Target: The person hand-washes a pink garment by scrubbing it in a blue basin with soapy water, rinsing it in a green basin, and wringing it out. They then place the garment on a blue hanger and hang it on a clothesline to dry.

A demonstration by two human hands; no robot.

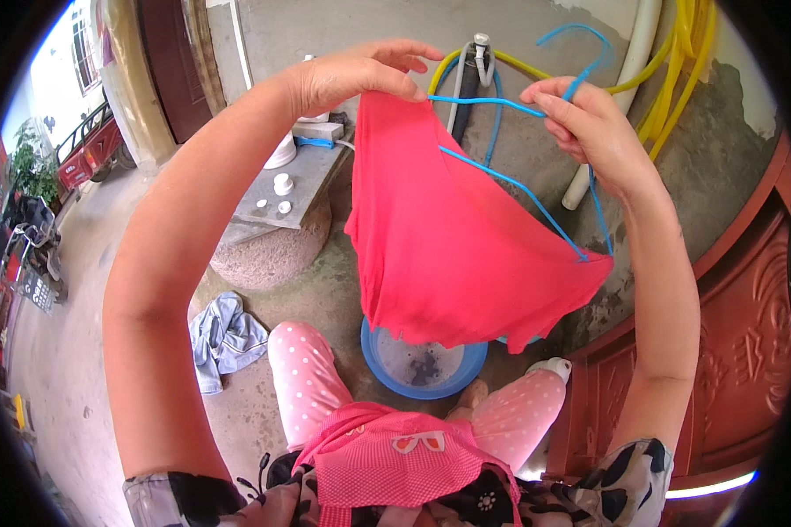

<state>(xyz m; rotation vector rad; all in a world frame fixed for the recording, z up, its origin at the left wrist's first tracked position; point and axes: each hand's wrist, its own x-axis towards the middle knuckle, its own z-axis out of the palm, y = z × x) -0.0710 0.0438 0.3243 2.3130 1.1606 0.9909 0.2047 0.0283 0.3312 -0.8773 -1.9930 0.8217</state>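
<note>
A red-pink cloth garment (435,250) hangs in front of me on a blue clothes hanger (521,188). My left hand (376,72) pinches the garment's upper left edge at one end of the hanger. Near the hanger's hook, my right hand (580,122) grips the blue wire between thumb and fingers. The opposite hanger corner is in the garment's right end, which droops lower. Beneath the cloth, a blue basin (428,392) of cloudy, sudsy water stands on the floor, partly hidden.
Crumpled light-blue denim (227,342) lies on the concrete floor. A stone slab (290,197) holds white containers, small caps and a blue-handled brush. A tap (480,49), yellow hose (682,79) and white pipe (626,99) stand behind. A red carved door (738,349) is at right.
</note>
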